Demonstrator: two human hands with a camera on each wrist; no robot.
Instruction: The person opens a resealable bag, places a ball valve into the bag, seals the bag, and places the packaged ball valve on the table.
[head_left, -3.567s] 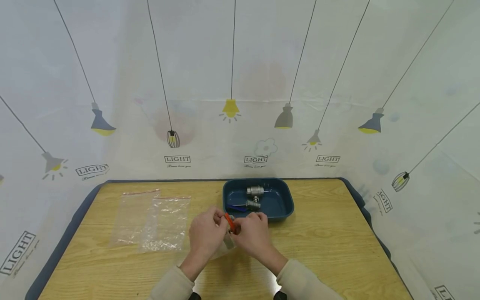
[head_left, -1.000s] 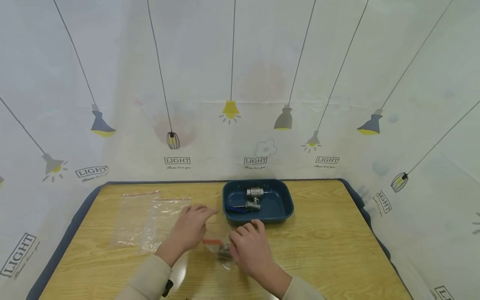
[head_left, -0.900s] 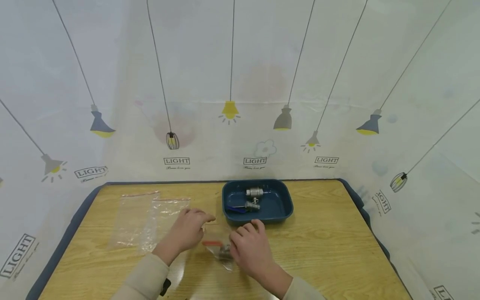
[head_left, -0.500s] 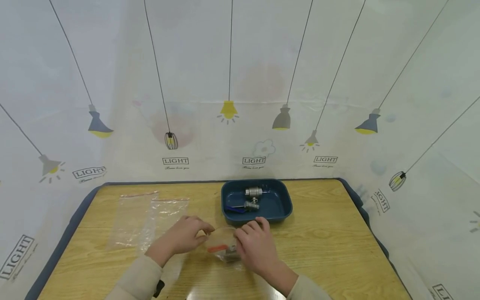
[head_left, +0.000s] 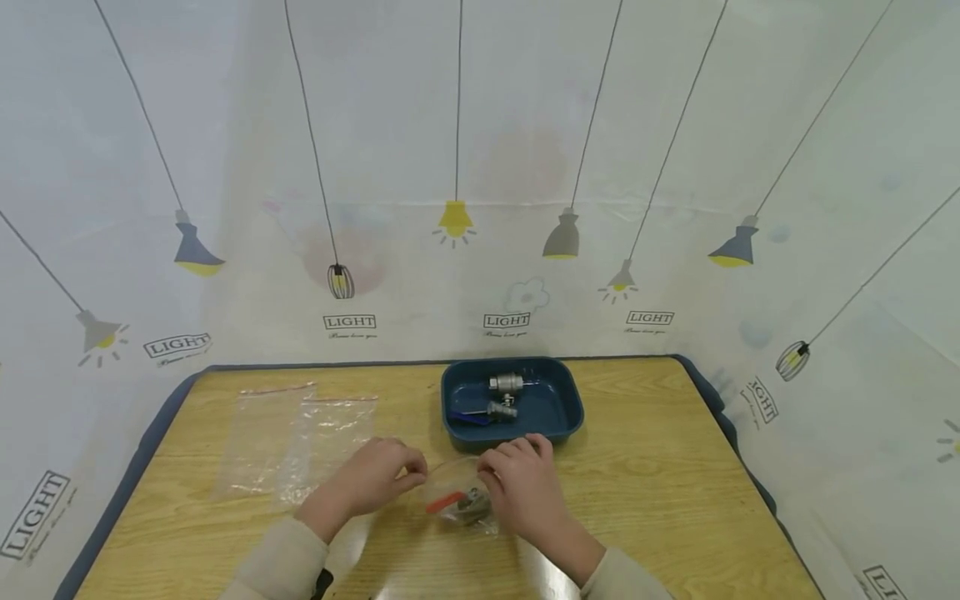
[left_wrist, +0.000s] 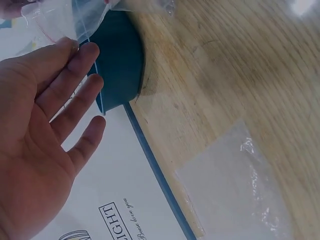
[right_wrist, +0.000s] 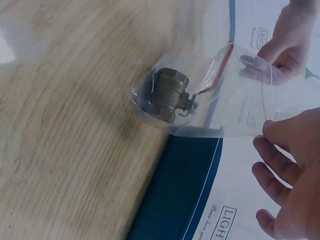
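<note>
Ball valve (right_wrist: 169,96) sits low inside a clear zip bag (right_wrist: 240,107) whose mouth the left hand (head_left: 369,477) and right hand (head_left: 525,487) pinch at either end, body nearer the right, red lever (right_wrist: 222,67) pointing left

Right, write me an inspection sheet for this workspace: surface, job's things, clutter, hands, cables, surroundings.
Surface: light wood-grain table, reflecting light at the front.
Job's things: clear plastic zip bag holding a dull metal valve with a red lever; dark-blue rectangular tray containing two silver metal valves and a blue lever; two flat transparent bags left of the tray.
Clutter: nothing seen.
Hands: left hand and right hand pinch the zip bag's top edge.
Cables: nothing seen; lamp cords are printed.
Surroundings: white sheet printed with lamps.
</note>
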